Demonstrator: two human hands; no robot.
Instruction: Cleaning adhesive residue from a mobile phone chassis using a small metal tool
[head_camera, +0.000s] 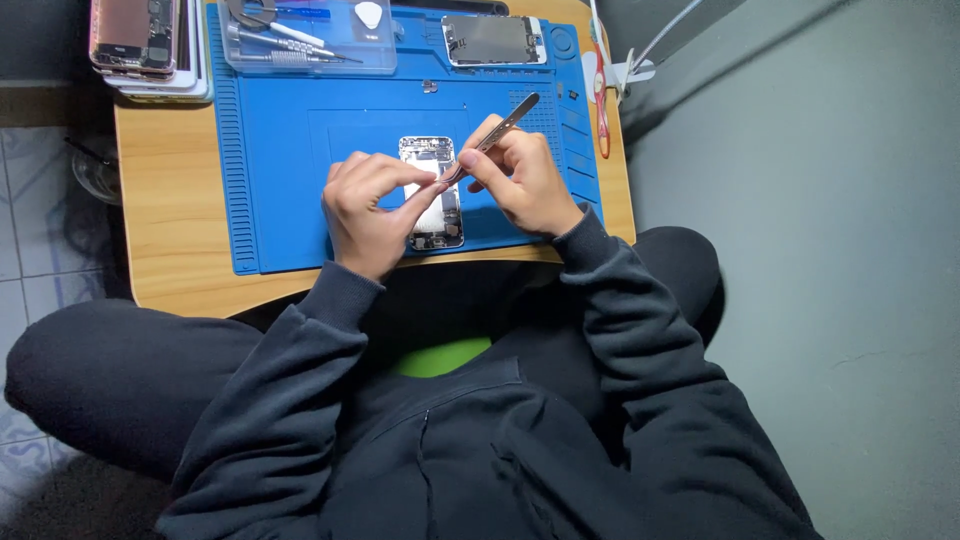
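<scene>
Phone insides (432, 190) are showing, because the opened phone is lying face up in the middle of the blue repair mat (280, 150). The right hand (520, 180) is pinching metal tweezers (505, 125), with their tips pointing down into the phone. The left hand (365, 205) is pressing curled fingers on the phone's edge, holding nothing else. The screen part (493, 40) is already lying apart at the mat's top. A clear tool tray (310, 40) is sitting nearby. More phones (140, 40) are waiting stacked on the wooden table (170, 230).
</scene>
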